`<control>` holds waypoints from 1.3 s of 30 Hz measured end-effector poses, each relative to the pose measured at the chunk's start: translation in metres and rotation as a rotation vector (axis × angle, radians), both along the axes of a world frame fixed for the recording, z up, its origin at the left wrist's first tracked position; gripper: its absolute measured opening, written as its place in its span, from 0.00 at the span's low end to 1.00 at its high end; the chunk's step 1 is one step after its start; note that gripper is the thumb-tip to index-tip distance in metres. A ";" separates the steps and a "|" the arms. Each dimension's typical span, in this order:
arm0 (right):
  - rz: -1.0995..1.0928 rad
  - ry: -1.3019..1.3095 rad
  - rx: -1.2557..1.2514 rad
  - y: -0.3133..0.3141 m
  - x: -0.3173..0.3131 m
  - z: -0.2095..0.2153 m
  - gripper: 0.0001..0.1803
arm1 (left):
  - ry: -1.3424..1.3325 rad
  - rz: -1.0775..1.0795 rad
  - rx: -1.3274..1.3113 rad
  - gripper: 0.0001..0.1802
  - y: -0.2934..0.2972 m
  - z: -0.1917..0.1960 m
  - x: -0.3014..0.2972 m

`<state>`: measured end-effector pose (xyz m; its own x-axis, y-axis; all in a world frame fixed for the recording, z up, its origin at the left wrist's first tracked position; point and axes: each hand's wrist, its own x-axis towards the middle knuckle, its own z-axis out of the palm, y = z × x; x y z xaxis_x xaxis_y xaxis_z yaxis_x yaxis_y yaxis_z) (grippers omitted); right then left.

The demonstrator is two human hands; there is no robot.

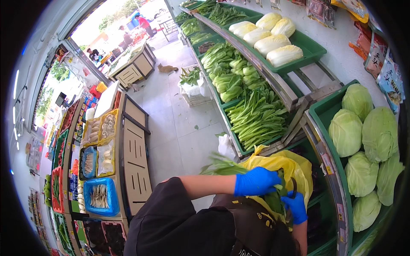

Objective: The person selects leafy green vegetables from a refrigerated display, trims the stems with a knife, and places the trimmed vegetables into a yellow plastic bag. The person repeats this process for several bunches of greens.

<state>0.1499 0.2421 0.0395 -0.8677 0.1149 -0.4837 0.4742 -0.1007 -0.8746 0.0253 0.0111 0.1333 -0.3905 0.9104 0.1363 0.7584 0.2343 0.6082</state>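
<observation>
Both of my hands wear blue gloves and work close together at the lower right. My left hand (258, 181) is closed round a bunch of leafy greens (222, 165); long leaves stick out to its left, and more green shows below its fingers. Just right of it, my right hand (295, 207) is closed on a dark curved handle (294, 186) beside the stalks. The rest of that tool is hidden, so its kind is unclear. A crumpled yellow plastic bag (299, 164) lies open behind and around both hands, partly covered by them.
A sloped rack at right holds green trays of leafy vegetables (256, 119), napa cabbages (284, 55) and round cabbages (363, 175). Mushroom bins (101, 196) line the left stand. A white crate (196, 96) and a cat (167, 68) are on the floor; people (143, 25) stand outside.
</observation>
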 end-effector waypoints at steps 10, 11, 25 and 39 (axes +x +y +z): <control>0.272 -0.096 -0.229 0.017 0.012 0.039 0.49 | 0.380 -0.148 -0.052 0.05 0.048 -0.059 0.006; 0.109 -0.104 -0.389 0.020 0.027 0.019 0.50 | 0.355 -0.170 0.061 0.06 0.049 -0.064 -0.001; 0.137 -0.022 -0.137 0.022 0.031 0.015 0.13 | 0.387 -0.190 -0.112 0.17 0.051 -0.038 0.042; -0.286 0.454 1.126 0.057 0.006 -0.041 0.18 | 0.431 -0.225 -0.309 0.02 0.026 -0.057 -0.018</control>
<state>0.1556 0.2990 -0.0018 -0.8064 0.4824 0.3421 0.1916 0.7604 -0.6206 0.0068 0.0369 0.0762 -0.1511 0.9875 -0.0452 0.9743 0.1565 0.1622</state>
